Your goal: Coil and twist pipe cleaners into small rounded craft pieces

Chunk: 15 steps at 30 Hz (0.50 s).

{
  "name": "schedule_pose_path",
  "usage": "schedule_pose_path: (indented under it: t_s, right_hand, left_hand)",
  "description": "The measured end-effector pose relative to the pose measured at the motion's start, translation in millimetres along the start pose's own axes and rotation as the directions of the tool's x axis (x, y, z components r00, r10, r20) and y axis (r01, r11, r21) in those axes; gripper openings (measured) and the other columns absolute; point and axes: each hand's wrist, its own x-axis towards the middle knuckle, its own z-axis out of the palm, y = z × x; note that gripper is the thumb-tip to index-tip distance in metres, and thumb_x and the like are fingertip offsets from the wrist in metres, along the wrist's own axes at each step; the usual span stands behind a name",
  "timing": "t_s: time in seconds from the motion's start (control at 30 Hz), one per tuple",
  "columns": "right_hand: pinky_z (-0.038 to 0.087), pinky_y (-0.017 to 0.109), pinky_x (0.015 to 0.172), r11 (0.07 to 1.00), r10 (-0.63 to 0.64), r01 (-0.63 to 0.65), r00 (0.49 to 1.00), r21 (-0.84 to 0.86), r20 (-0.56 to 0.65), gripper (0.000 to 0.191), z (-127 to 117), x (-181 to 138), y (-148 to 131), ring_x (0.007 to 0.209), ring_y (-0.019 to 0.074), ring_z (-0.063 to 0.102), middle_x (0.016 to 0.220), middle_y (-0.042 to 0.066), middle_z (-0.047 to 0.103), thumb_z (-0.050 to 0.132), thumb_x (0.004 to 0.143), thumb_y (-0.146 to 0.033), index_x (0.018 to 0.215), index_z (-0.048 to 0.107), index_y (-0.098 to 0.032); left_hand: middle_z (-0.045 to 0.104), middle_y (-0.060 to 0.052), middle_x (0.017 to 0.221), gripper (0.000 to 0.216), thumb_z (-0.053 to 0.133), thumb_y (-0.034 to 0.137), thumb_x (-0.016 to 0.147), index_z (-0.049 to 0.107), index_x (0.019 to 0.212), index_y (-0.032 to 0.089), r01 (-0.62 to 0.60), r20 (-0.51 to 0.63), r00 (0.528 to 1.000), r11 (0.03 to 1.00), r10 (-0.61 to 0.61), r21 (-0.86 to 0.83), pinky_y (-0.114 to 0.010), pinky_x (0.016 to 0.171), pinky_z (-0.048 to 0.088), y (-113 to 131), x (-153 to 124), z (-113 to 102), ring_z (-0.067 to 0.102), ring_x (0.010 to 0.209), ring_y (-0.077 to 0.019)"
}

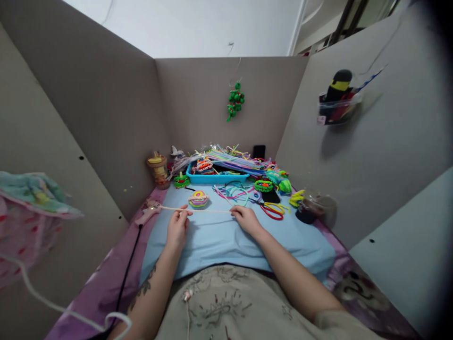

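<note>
A pale pink pipe cleaner is stretched level between my two hands above the light blue cloth. My left hand pinches it toward its left part, and a length sticks out to the left past the fingers. At the other end, my right hand grips it between thumb and fingers. Just behind the strand lies a round pastel-striped pipe-cleaner piece. Nearest my right hand are red-handled scissors and several loose pipe cleaners.
A blue tray overflows with pipe cleaners at the back. Left stands a pink glue gun with a black cord; behind it, a stacked container. Finished green pieces and a dark jar sit right. Grey panels enclose the table.
</note>
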Motion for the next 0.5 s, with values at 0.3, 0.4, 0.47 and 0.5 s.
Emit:
schedule_pose_path:
  t_s: [0.3,0.4,0.47,0.5]
  right_hand:
    - [0.044,0.029,0.079,0.985,-0.029,0.025,0.999,-0.170,-0.023,0.022,11,-9,9,0.087,0.0191,0.061,0.089,0.003,0.067,0.043,0.084,-0.019,0.088,0.064,-0.022]
    - [0.044,0.029,0.080,0.984,-0.004,-0.002,0.999,-0.176,-0.034,0.022,10,-9,10,0.087,0.0189,0.061,0.089,0.003,0.067,0.043,0.085,-0.018,0.089,0.063,-0.022]
    - [0.045,0.029,0.079,0.982,0.019,-0.026,0.999,-0.185,-0.038,0.022,10,-9,9,0.088,0.0191,0.060,0.089,0.003,0.067,0.042,0.085,-0.018,0.089,0.063,-0.022]
    - [0.044,0.030,0.080,0.980,0.028,-0.034,0.999,-0.198,-0.034,0.022,10,-10,7,0.088,0.0193,0.060,0.090,0.003,0.067,0.043,0.085,-0.017,0.089,0.063,-0.022]
  left_hand:
    - [0.063,-0.005,0.075,0.033,0.072,0.033,0.068,0.055,0.086,0.012,0.325,0.147,0.940,0.938,-0.307,-0.123,-0.013,0.038,0.028,5,-26,11,0.047,0.050,-0.0051]
    - [0.065,-0.007,0.083,0.033,0.072,0.027,0.066,0.054,0.089,0.012,0.288,0.070,0.957,0.948,-0.281,-0.135,-0.014,0.040,0.031,5,-26,13,0.048,0.052,-0.0049]
    - [0.065,-0.005,0.081,0.040,0.071,0.027,0.068,0.052,0.101,0.014,0.166,0.000,0.986,0.985,-0.166,-0.052,-0.015,0.042,0.032,4,-27,13,0.046,0.050,-0.0049]
    - [0.065,-0.002,0.077,0.045,0.070,0.027,0.069,0.051,0.108,0.015,0.091,-0.010,0.996,0.996,-0.091,0.021,-0.016,0.043,0.033,4,-29,13,0.045,0.048,-0.0054]
